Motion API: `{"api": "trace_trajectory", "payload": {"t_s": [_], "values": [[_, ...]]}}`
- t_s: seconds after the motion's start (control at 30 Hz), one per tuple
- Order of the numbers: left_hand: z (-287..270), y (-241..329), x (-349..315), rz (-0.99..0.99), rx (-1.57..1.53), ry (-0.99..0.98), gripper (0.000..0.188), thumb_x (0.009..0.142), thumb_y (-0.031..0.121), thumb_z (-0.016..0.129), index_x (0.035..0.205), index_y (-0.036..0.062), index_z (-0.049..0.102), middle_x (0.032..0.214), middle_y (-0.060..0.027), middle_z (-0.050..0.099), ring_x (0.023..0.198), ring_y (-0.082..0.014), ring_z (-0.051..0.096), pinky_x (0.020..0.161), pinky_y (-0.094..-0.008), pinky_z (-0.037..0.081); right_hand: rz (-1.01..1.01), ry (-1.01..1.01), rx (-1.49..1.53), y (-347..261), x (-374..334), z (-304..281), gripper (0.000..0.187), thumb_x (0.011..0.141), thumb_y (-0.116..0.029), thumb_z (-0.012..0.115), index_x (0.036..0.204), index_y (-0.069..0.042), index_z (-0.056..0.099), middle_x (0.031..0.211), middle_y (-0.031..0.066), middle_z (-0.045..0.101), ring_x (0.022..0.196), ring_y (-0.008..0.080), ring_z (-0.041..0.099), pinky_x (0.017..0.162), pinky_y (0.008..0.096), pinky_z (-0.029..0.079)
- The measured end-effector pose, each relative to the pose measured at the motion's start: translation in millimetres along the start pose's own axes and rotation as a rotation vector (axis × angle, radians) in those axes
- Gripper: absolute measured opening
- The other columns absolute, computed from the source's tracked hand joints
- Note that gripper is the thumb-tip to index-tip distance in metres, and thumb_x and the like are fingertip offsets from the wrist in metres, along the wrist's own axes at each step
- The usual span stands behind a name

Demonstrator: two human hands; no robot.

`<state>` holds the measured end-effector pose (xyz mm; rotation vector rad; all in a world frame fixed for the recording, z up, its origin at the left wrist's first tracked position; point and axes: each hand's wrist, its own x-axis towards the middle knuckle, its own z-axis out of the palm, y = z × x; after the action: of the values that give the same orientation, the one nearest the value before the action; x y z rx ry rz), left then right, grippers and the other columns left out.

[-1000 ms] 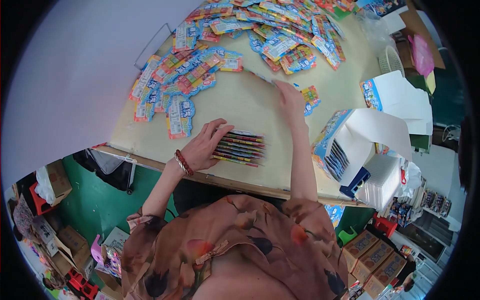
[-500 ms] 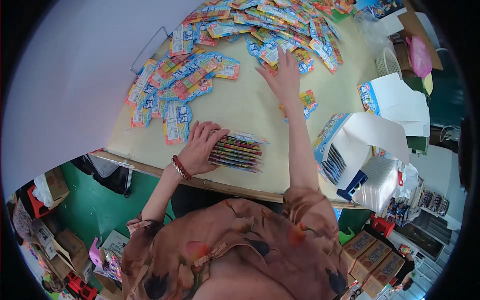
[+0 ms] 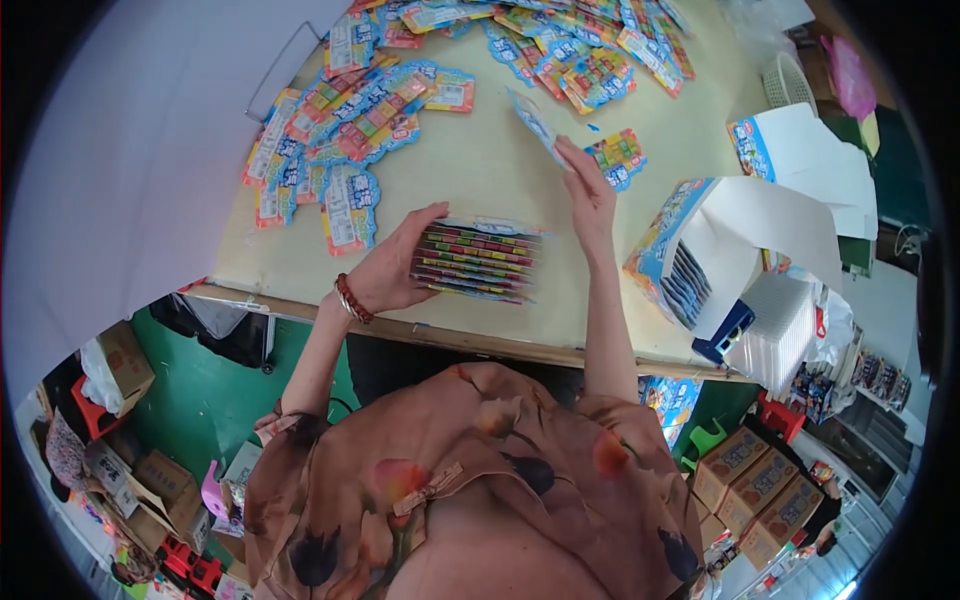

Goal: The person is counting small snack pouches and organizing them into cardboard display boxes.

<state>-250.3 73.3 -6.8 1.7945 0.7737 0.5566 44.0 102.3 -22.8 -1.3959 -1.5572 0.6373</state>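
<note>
My left hand (image 3: 395,268), with a beaded bracelet at the wrist, is closed around the left end of a stack of flat candy packs (image 3: 476,262). The stack stands on edge near the table's front. To its upper right, my right hand (image 3: 588,192) pinches a single candy pack (image 3: 537,128) by its lower end, raised and seen nearly edge-on. Just right of those fingers a loose candy pack (image 3: 618,158) lies on the table. Nearby, an open display box (image 3: 668,252) holds several packs in a row.
A big heap of candy packs (image 3: 590,75) covers the table's far side. A smaller pile (image 3: 350,130) lies at the left beside a bent wire stand (image 3: 283,70). At the right are another white carton (image 3: 810,170), a basket (image 3: 788,82) and clear plastic trays (image 3: 775,330).
My right hand has come back from the heap with a pack pinched in it. My left hand has shifted its hold on the stack, which now shows more of its edges.
</note>
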Motion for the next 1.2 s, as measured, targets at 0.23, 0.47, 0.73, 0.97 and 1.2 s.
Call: {"api": "trace_trajectory", "payload": {"t_s": [0.23, 0.47, 0.73, 0.97, 1.2], "values": [[9.5, -11.2, 0.1, -0.003, -0.019, 0.009, 0.114, 0.062, 0.006, 0.083, 0.148, 0.0063, 0.009, 0.149, -0.0193, 0.026, 0.133, -0.033, 0.037, 0.106, -0.0375, 0.037, 0.472, -0.067, 0.642, 24.1, -47.7, -11.0, 0.016, 0.096, -0.01, 0.049, 0.104, 0.0, 0.059, 0.107, 0.0081, 0.065, 0.099, 0.0128, 0.059, 0.089, 0.0269, 0.044], [19.3, -17.4, -1.4, 0.027, -0.231, 0.206, 0.14, 0.058, 0.012, 0.089, 0.146, 0.0091, -0.02, 0.156, -0.0178, -0.004, 0.142, -0.0339, 0.017, 0.112, -0.0418, 0.025, 0.334, -0.294, 0.524, -17.7, -62.3, -9.1, 0.039, 0.095, -0.03, 0.045, 0.112, 0.002, 0.058, 0.111, 0.0094, 0.063, 0.106, 0.0139, 0.055, 0.098, 0.0282, 0.039], [28.6, -10.4, 6.3, 0.057, 0.085, 0.143, 0.135, 0.054, 0.021, 0.089, 0.148, 0.0017, -0.006, 0.153, -0.0243, 0.008, 0.14, -0.0359, 0.018, 0.112, -0.0411, 0.024, 0.341, -0.203, 0.653, -25.9, -95.5, 23.7, 0.07, 0.094, -0.062, 0.034, 0.128, -0.001, 0.042, 0.123, 0.0101, 0.052, 0.113, 0.0177, 0.051, 0.099, 0.0321, 0.039], [32.6, -14.4, -1.9, 0.085, -0.079, 0.164, 0.14, 0.057, 0.014, 0.09, 0.146, 0.0055, -0.018, 0.153, -0.0243, 0.012, 0.138, -0.0357, 0.027, 0.11, -0.0397, 0.03, 0.192, -0.061, 0.319, -46.4, -113.8, 21.2, 0.074, 0.094, -0.053, 0.036, 0.144, 0.001, 0.026, 0.139, 0.017, 0.038, 0.126, 0.0251, 0.04, 0.106, 0.035, 0.029], [32.8, -18.7, -7.3, 0.069, -0.242, 0.155, 0.142, 0.06, 0.015, 0.089, 0.144, 0.0105, -0.026, 0.155, -0.0226, 0.005, 0.141, -0.0339, 0.02, 0.112, -0.0399, 0.026, 0.216, 0.135, 0.257, -54.2, -109.5, 40.0, 0.052, 0.098, -0.03, 0.04, 0.139, 0.002, 0.035, 0.134, 0.0169, 0.042, 0.118, 0.0247, 0.046, 0.102, 0.0334, 0.033]]}}
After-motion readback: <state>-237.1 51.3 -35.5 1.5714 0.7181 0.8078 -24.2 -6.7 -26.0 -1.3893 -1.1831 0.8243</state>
